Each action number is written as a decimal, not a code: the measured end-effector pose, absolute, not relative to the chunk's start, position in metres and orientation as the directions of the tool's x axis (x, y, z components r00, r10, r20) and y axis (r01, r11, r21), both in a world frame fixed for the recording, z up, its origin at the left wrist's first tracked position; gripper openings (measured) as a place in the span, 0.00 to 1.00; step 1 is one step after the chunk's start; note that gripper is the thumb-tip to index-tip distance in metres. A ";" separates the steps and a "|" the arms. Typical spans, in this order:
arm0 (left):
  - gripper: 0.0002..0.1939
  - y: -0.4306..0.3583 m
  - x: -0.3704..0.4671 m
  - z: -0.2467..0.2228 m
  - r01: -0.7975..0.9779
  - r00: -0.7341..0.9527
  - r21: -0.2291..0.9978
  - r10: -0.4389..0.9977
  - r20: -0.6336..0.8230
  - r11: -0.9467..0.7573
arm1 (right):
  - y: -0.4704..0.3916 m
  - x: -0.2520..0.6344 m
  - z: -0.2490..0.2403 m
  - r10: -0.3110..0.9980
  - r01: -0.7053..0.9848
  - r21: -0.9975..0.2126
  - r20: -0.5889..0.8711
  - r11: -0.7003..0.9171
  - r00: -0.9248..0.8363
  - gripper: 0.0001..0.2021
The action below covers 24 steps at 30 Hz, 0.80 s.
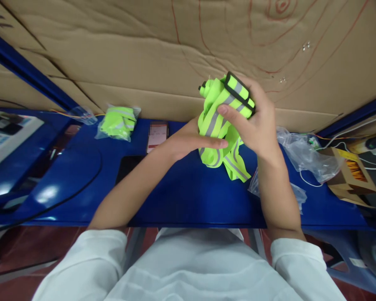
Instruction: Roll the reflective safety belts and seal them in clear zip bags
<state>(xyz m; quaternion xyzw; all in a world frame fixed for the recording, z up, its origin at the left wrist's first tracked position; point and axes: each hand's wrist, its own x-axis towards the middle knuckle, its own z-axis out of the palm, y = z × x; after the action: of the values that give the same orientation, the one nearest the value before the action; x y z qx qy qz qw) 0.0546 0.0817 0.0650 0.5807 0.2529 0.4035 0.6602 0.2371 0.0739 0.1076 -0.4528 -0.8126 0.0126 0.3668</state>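
Observation:
Both hands hold a bundled neon-yellow reflective vest (pixel 214 117) with grey stripes and black edging, raised above the blue table. My right hand (pixel 257 115) grips its upper right part, thumb across the front beside a folded black-edged section. Low on the bundle, my left hand (pixel 197 140) is closed round the cloth with its thumb on the near side; its other fingers are hidden behind. A loose striped end (pixel 237 167) of the vest hangs below the hands. To the left lies another neon-yellow bundle (pixel 118 122) in a clear plastic bag.
On the blue table (pixel 188 196) are a small card box (pixel 157 136) and a dark flat object (pixel 128 166). Clear plastic bags (pixel 313 156) and an open cardboard box (pixel 349 175) lie at right. A cardboard wall (pixel 144 54) stands behind. A black cable (pixel 78 192) crosses the left.

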 end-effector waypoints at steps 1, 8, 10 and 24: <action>0.36 0.082 0.057 0.063 -0.256 0.554 0.967 0.823 0.127 0.023 | 0.073 0.237 0.108 0.747 0.718 -0.363 0.581 0.593 -0.323 0.33; 0.25 0.082 0.047 0.057 -0.182 0.743 0.979 0.665 0.076 0.092 | 0.068 0.237 0.114 0.673 0.463 -0.504 0.653 0.729 -0.349 0.23; 0.28 0.084 0.035 0.062 -0.052 0.802 0.996 0.597 0.002 0.067 | 0.066 0.242 0.117 0.661 0.454 -0.491 0.642 0.744 -0.389 0.26; 0.22 0.065 0.028 0.088 0.070 0.421 0.945 0.869 0.262 -0.319 | 0.074 0.245 0.115 0.550 0.343 -0.451 0.783 0.824 -0.292 0.23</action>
<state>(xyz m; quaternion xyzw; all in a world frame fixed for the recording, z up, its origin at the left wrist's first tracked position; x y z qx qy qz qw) 0.0277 0.0653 0.0877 0.6953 0.3374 0.4194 0.4762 0.2446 0.0745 0.1155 -0.2798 -0.7978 0.0985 0.5250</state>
